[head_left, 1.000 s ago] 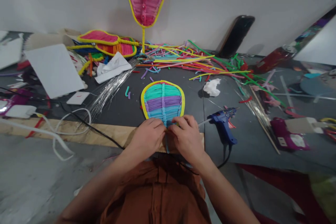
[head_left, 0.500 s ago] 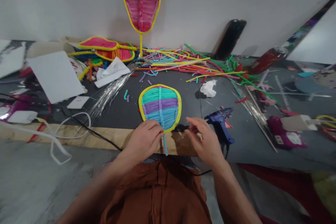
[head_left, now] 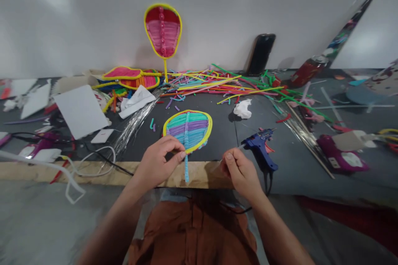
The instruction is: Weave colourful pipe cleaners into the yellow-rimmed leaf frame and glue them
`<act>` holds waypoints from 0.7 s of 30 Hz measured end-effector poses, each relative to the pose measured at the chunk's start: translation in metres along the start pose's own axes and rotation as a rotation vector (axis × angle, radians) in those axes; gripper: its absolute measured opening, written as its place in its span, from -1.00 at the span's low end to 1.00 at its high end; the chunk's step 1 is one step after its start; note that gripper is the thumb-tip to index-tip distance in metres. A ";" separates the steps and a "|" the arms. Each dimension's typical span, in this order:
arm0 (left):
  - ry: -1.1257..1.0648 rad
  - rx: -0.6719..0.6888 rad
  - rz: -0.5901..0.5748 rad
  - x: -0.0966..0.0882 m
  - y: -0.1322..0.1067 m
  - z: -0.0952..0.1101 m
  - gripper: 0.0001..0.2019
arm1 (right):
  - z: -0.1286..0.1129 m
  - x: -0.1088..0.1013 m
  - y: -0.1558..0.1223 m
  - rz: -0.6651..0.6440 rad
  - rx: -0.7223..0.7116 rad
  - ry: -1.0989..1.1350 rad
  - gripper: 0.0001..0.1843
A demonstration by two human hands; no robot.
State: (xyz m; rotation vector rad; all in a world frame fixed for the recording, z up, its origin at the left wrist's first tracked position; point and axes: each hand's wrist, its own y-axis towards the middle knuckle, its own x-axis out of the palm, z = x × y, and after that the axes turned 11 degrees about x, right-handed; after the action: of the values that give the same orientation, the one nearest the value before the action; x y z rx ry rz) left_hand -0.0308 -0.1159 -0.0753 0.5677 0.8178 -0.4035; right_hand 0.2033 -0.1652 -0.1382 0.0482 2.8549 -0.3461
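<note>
One teal-purple-blue fan sits just ahead of our left hand, which pinches its lower rim; the blue stem sticks out between our hands, over the table. Our right hand has fingers curled in, thumb pressed down; we can't tell if it holds anything. Glue gun just beyond it, pipe cleaners well past both.
</note>
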 end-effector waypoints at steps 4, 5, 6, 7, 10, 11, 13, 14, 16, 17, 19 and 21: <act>0.034 -0.005 0.004 -0.003 -0.001 0.001 -0.88 | -0.010 -0.003 -0.001 0.107 -0.064 0.057 -0.54; 0.046 -0.003 0.002 -0.002 -0.003 0.001 -0.88 | -0.011 -0.005 -0.001 0.142 -0.072 0.102 -0.51; 0.059 0.002 -0.003 0.000 -0.005 0.002 -0.89 | -0.012 -0.008 -0.001 0.170 -0.067 0.162 -0.49; 0.070 0.012 -0.013 0.003 -0.007 0.003 -0.89 | -0.011 -0.010 -0.002 0.180 -0.046 0.232 -0.48; 0.100 0.046 -0.055 0.014 -0.013 0.007 -0.88 | -0.007 -0.009 -0.004 0.039 0.108 0.436 -0.61; 0.107 0.057 -0.064 0.018 -0.015 0.009 -0.88 | -0.005 -0.006 -0.005 -0.055 0.174 0.484 -0.65; 0.116 0.076 -0.061 0.023 -0.018 0.013 -0.88 | -0.001 0.003 -0.007 -0.217 0.254 0.537 -0.55; 0.115 0.081 -0.052 0.024 -0.019 0.014 -0.88 | 0.000 0.009 -0.008 -0.256 0.254 0.547 -0.49; 0.109 0.074 -0.031 0.022 -0.019 0.017 -0.89 | -0.001 0.021 -0.010 -0.267 0.193 0.554 -0.46; 0.107 0.066 -0.024 0.020 -0.019 0.018 -0.89 | -0.002 0.026 -0.009 -0.257 0.148 0.560 -0.45; 0.108 0.071 -0.029 0.016 -0.017 0.019 -0.89 | -0.005 0.032 -0.007 -0.242 0.089 0.587 -0.46; 0.124 0.104 -0.036 0.014 -0.017 0.020 -0.89 | -0.009 0.035 -0.004 -0.237 0.082 0.640 -0.51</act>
State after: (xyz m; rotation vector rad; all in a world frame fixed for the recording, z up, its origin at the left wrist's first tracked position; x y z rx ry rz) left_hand -0.0197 -0.1428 -0.0809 0.6799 0.9308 -0.4493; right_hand 0.1666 -0.1668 -0.1381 -0.2028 3.4868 -0.5858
